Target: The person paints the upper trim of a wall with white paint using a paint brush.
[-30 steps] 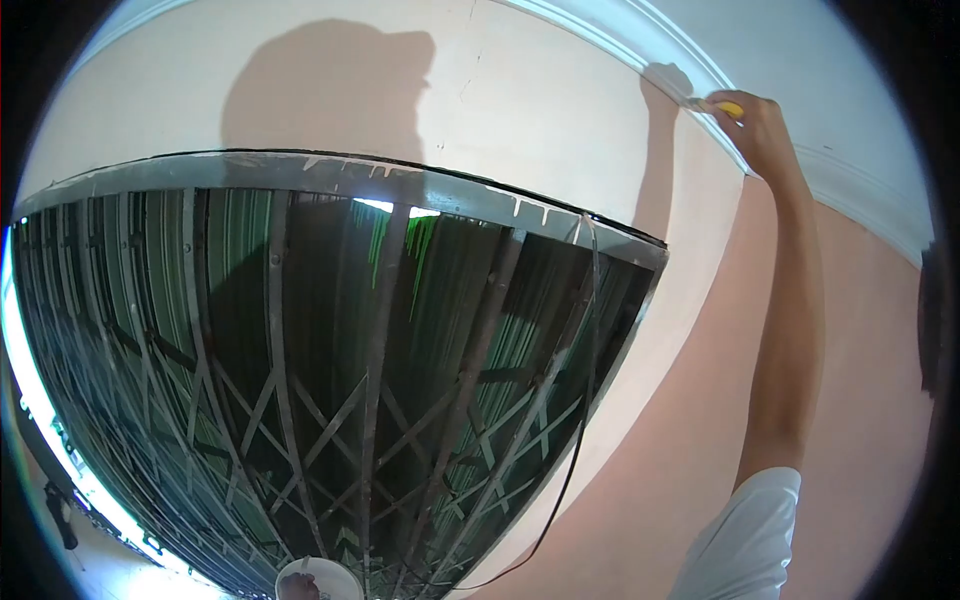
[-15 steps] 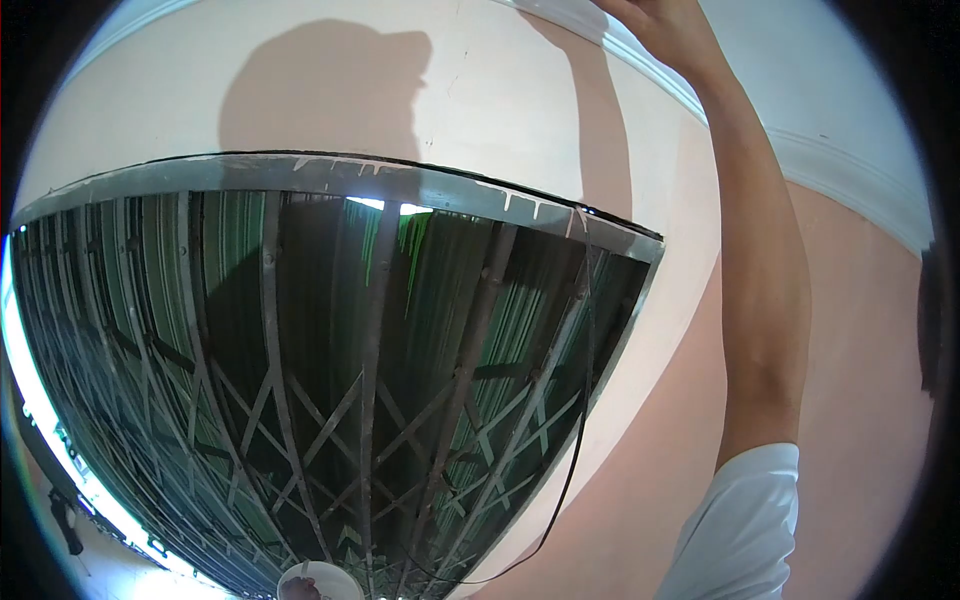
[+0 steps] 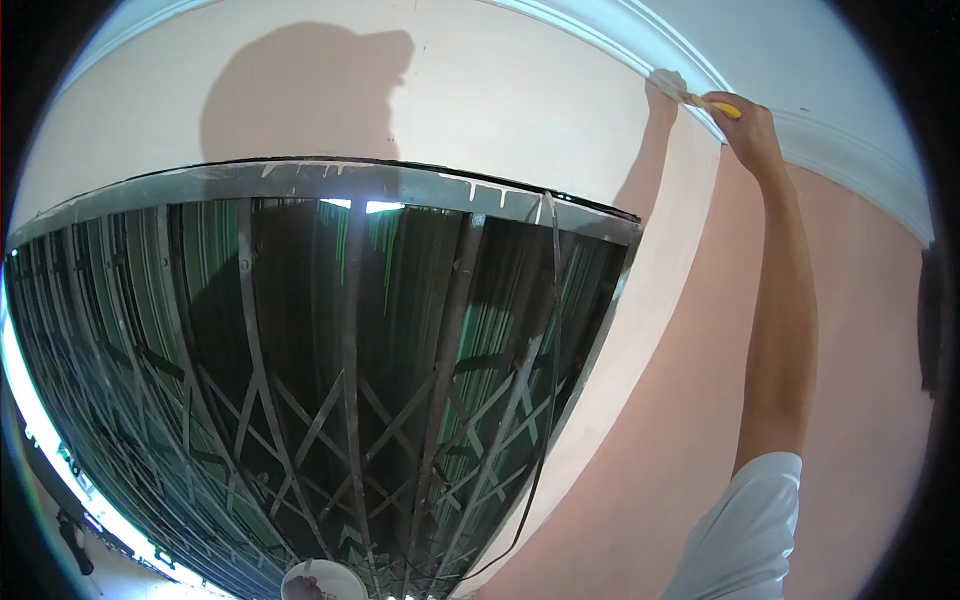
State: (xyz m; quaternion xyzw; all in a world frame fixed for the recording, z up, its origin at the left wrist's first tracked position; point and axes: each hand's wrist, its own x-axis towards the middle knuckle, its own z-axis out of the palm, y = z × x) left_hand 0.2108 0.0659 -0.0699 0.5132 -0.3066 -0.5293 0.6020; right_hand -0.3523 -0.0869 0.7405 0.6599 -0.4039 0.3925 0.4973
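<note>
My right hand (image 3: 750,130) is raised high at the upper right, fingers closed round the yellow handle of a paintbrush (image 3: 722,107). The brush head points left, at the corner where the peach wall (image 3: 540,110) meets the white ceiling moulding (image 3: 630,55). A shadow of the hand and arm falls on the wall beside the bristles. At the bottom edge a round white container (image 3: 345,580) is partly in view, with a brownish patch inside that I cannot make out. My left hand does not show clearly.
A dark folding metal gate (image 3: 350,400) fills the middle below a grey lintel (image 3: 430,188) with pale paint drips. A black cable (image 3: 553,350) hangs down its right side. To the right is a darker pink wall (image 3: 680,420). A dark object (image 3: 930,320) stands at the far right edge.
My right hand has come down and right from the top edge, bringing the paintbrush into view. The view has turned slightly right, so the gate and head shadow sit further left.
</note>
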